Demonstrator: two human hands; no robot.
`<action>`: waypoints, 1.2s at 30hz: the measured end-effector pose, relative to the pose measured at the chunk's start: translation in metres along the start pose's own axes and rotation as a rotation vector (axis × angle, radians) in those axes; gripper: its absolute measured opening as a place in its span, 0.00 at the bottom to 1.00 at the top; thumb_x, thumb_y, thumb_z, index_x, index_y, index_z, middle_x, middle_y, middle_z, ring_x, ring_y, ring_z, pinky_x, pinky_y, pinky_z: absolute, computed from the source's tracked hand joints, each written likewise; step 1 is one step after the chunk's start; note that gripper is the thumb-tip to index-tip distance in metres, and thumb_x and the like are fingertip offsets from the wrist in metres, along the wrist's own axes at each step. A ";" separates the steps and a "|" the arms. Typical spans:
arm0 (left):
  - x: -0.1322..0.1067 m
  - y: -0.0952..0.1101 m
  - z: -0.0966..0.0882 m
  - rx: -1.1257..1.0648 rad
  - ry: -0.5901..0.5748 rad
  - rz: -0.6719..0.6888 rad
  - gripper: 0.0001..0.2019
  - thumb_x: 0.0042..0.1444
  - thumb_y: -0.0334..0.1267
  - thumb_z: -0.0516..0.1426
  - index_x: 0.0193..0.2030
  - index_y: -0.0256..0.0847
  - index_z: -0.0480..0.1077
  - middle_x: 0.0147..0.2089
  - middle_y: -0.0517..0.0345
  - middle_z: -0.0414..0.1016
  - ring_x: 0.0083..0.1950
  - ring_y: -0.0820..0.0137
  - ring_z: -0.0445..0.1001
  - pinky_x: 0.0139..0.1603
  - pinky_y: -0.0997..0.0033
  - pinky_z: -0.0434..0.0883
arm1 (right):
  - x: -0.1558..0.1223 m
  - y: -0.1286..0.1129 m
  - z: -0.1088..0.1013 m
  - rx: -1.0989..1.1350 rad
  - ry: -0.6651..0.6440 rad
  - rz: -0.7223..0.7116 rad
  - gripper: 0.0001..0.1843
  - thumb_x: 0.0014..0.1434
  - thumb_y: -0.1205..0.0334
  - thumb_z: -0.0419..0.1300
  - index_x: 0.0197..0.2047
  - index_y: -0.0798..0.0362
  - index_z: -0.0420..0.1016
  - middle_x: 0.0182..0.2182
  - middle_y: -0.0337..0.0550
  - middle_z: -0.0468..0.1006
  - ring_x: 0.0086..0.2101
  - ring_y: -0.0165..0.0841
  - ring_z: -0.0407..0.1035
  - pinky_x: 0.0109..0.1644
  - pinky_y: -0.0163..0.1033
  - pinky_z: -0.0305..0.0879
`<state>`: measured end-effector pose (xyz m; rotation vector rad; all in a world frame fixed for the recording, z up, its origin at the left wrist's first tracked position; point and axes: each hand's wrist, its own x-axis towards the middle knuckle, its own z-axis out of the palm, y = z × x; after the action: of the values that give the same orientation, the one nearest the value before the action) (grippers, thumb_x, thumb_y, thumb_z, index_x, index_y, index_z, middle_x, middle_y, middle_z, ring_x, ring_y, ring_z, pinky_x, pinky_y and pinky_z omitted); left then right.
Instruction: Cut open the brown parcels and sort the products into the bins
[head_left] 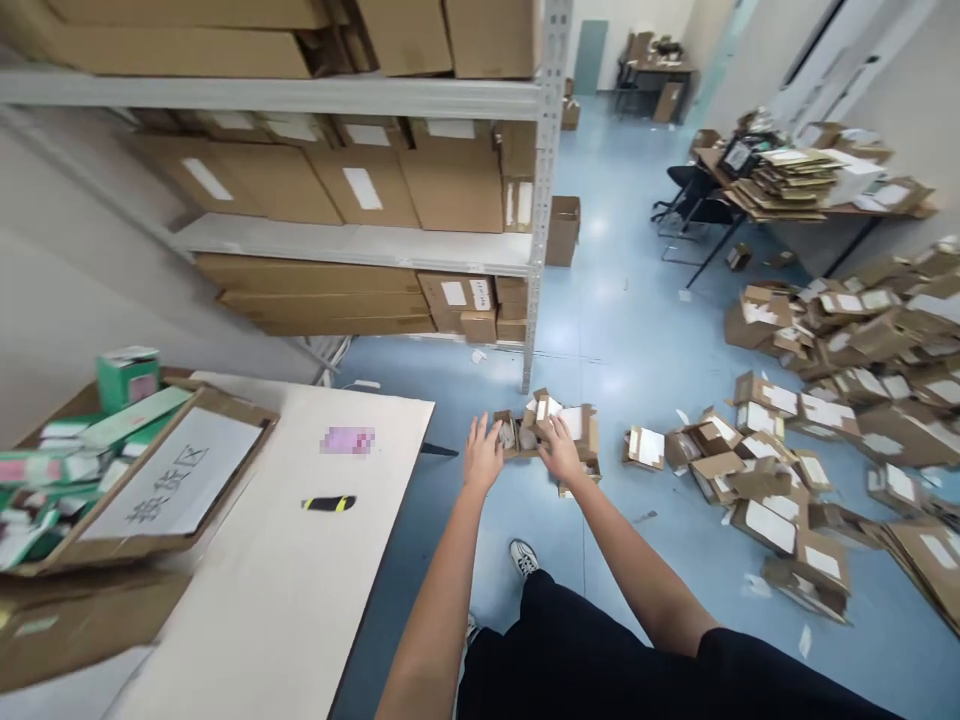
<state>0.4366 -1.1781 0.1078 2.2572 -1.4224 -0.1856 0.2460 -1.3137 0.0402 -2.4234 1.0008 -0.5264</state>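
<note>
Both my arms reach down toward a small pile of opened cardboard boxes (574,425) on the blue floor beside the shelf post. My left hand (481,453) hovers at the pile's left edge with its fingers spread and nothing in it. My right hand (559,447) lies on top of the boxes, fingers stretched flat over a flap. A small grey item shows inside the open box (510,436) between the two hands.
A metal shelf (352,245) stacked with brown cartons stands at the left. A white table (300,560) at the near left carries a carton of green boxes (127,470) and a black-and-yellow marker (328,503). Many opened cartons (825,440) litter the floor at right. A desk (810,195) stands beyond.
</note>
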 end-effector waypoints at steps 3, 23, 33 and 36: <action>-0.035 -0.036 -0.023 -0.017 0.108 -0.112 0.27 0.64 0.31 0.55 0.70 0.44 0.69 0.79 0.46 0.58 0.80 0.51 0.55 0.77 0.44 0.63 | 0.016 -0.063 0.022 0.107 -0.041 -0.190 0.28 0.64 0.65 0.61 0.67 0.53 0.73 0.73 0.57 0.60 0.73 0.52 0.52 0.73 0.63 0.58; -0.634 -0.072 -0.175 0.203 0.750 -1.230 0.27 0.66 0.35 0.55 0.72 0.45 0.66 0.79 0.48 0.57 0.80 0.52 0.55 0.78 0.44 0.62 | -0.323 -0.511 0.154 0.282 -0.692 -1.353 0.34 0.65 0.64 0.61 0.73 0.49 0.67 0.77 0.52 0.53 0.74 0.55 0.47 0.75 0.66 0.52; -0.946 0.063 -0.139 0.283 0.972 -1.844 0.29 0.65 0.35 0.56 0.73 0.44 0.65 0.80 0.46 0.56 0.79 0.51 0.55 0.78 0.46 0.60 | -0.657 -0.605 0.157 0.379 -1.076 -1.861 0.32 0.65 0.63 0.61 0.72 0.52 0.68 0.77 0.55 0.53 0.75 0.54 0.45 0.75 0.63 0.53; -0.993 0.089 -0.114 0.267 0.998 -1.977 0.29 0.64 0.35 0.57 0.72 0.42 0.65 0.79 0.44 0.57 0.78 0.51 0.57 0.78 0.47 0.61 | -0.727 -0.618 0.162 0.380 -1.156 -1.971 0.33 0.64 0.64 0.61 0.72 0.52 0.68 0.77 0.54 0.53 0.75 0.54 0.44 0.76 0.63 0.52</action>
<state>-0.0490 -0.2998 0.1207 2.3473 1.4553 0.4885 0.1887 -0.3509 0.1233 -1.8863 -1.8467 0.2485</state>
